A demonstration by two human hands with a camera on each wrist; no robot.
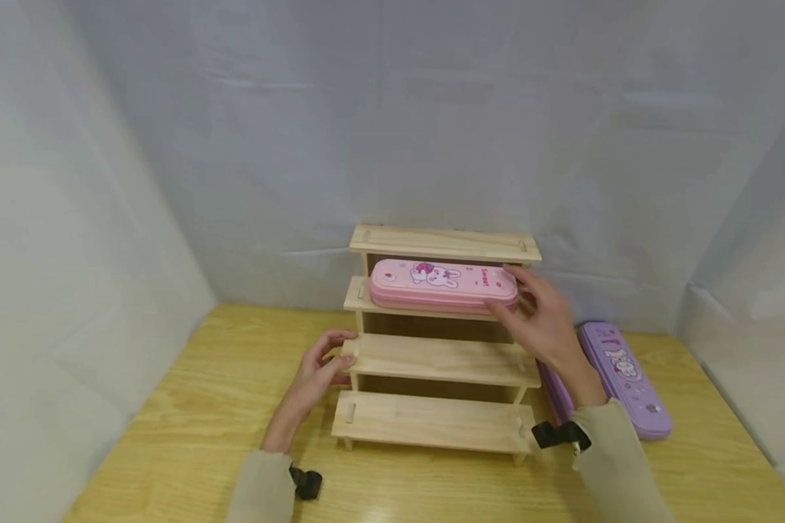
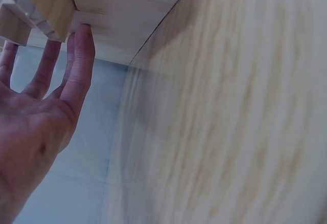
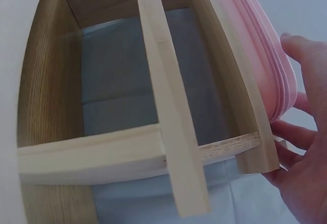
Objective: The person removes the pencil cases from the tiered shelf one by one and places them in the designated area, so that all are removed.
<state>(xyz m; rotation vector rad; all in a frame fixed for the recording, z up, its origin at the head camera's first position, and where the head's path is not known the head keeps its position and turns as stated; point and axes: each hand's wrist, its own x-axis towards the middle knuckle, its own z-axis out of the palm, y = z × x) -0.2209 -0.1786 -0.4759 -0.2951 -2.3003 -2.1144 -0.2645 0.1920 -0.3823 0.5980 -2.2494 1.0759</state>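
A pink zipped pencil case (image 1: 432, 285) with a bunny print and "Sweet" lettering lies lengthwise on the second tier from the top of a stepped wooden shelf (image 1: 435, 421). My right hand (image 1: 544, 319) grips its right end, thumb at the front edge and fingers behind. The right wrist view shows this hand (image 3: 309, 137) beside the case's rounded, zipped end (image 3: 276, 86). At the left end of the tier below, my left hand (image 1: 317, 370) holds the board's edge. In the left wrist view, its fingertips touch the wood.
Right of the shelf, a purple pencil case (image 1: 628, 378) with a bunny print lies on the wooden table (image 1: 190, 436). More purple shows beside it, partly hidden by my right forearm. A pale cloth backdrop (image 1: 432, 131) rises close behind the shelf.
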